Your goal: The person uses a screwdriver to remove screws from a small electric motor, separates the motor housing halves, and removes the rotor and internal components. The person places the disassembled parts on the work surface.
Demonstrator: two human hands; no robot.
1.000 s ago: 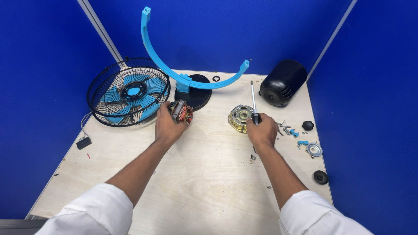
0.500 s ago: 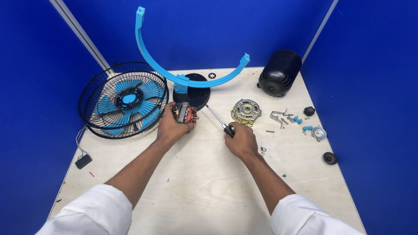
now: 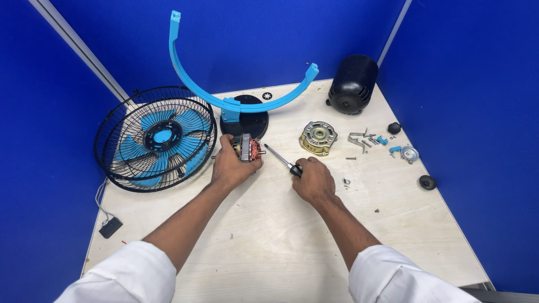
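Plywood table (image 3: 269,241), blue walls on three sides. Left hand (image 3: 231,167) curled around a small motor core (image 3: 247,148) with copper windings, just in front of the black fan base (image 3: 247,120). Right hand (image 3: 314,180) closed on a screwdriver (image 3: 282,161), tip aimed at the motor core. Caged blue fan (image 3: 156,138) lies left; metal motor housing (image 3: 318,137) right.

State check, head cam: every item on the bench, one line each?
left hand: gripping the motor core
motor core: bare, copper windings exposed
right hand: gripping the screwdriver
screwdriver: tip pointed at the motor core
fan cage: closed, blades inside, tilted
blue yoke: upright on its base
motor cover: off, lying apart
black housing: detached, on the table
screws: loose, scattered
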